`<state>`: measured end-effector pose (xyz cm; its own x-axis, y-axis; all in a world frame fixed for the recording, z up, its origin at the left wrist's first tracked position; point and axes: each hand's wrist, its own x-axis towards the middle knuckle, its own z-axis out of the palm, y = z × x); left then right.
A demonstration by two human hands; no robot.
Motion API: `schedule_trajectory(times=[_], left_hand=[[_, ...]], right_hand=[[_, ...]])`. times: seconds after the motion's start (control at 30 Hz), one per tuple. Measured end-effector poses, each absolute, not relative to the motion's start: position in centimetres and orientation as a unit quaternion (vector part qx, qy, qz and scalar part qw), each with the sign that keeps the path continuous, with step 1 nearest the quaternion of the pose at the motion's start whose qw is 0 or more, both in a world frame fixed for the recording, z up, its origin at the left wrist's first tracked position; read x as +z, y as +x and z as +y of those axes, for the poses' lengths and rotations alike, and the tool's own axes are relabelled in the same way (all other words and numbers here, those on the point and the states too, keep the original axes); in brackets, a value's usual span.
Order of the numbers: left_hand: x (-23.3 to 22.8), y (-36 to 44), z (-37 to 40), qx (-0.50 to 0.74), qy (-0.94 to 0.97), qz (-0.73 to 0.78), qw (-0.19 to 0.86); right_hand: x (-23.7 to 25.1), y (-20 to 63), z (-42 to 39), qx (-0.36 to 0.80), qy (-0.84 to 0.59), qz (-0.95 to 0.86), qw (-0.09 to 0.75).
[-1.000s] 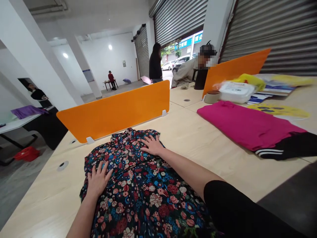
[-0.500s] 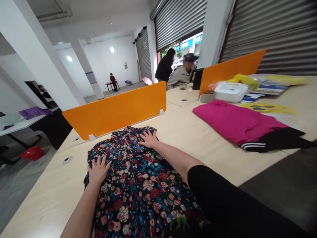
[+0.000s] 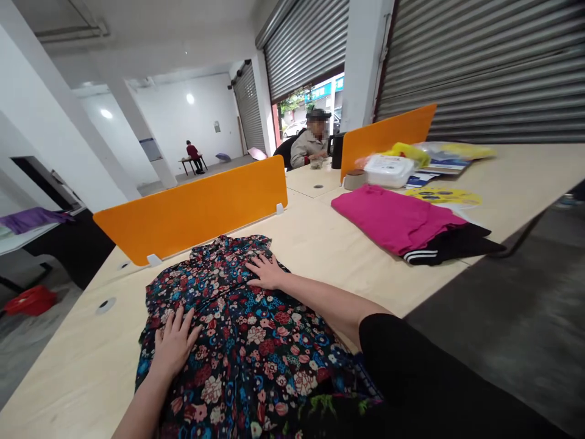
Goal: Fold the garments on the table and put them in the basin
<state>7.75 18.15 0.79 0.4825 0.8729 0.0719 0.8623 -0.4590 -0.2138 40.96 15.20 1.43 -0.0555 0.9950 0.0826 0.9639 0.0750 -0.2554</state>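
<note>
A dark floral garment [image 3: 242, 317] with a collar lies spread on the pale wooden table [image 3: 73, 366], its collar end toward the orange divider. Palm down on its left part rests my left hand [image 3: 175, 341], fingers spread. My right hand [image 3: 265, 272] lies flat near the garment's upper right side, fingers apart. Neither hand grips the cloth. The garment's lower end runs out of view at the bottom.
An orange divider [image 3: 196, 210] stands behind the garment. To the right lie folded magenta clothing [image 3: 393, 216], black clothing with white stripes [image 3: 457, 244], a white plastic container [image 3: 390, 171] and a tape roll [image 3: 354, 180]. A seated person [image 3: 313, 143] is beyond.
My hands have slid a little down the garment, toward me, still flat. The view has turned to the right. The standing person in black beyond the divider no longer shows.
</note>
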Motion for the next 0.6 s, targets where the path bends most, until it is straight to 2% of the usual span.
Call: schedule_trajectory(times=[0.1,0.17,0.4,0.6], left_hand=[[0.6,8.2,16.3,-0.022,-0.870,-0.483,0.097],[0.0,8.5,14.8,-0.018,-0.887,-0.453,0.085],[0.3,9.1,13.1,-0.013,-0.889,-0.452,0.072],[0.7,7.1,8.7,-0.048,-0.908,-0.414,0.042]], right_hand=[[1.4,39.9,13.6,0.041,-0.618,-0.772,0.145],[0.9,39.2,12.6,0.056,-0.588,-0.796,0.132],[0.5,38.8,11.7,0.085,-0.587,-0.798,0.102],[-0.1,38.7,5.8,0.057,-0.528,-0.837,0.131]])
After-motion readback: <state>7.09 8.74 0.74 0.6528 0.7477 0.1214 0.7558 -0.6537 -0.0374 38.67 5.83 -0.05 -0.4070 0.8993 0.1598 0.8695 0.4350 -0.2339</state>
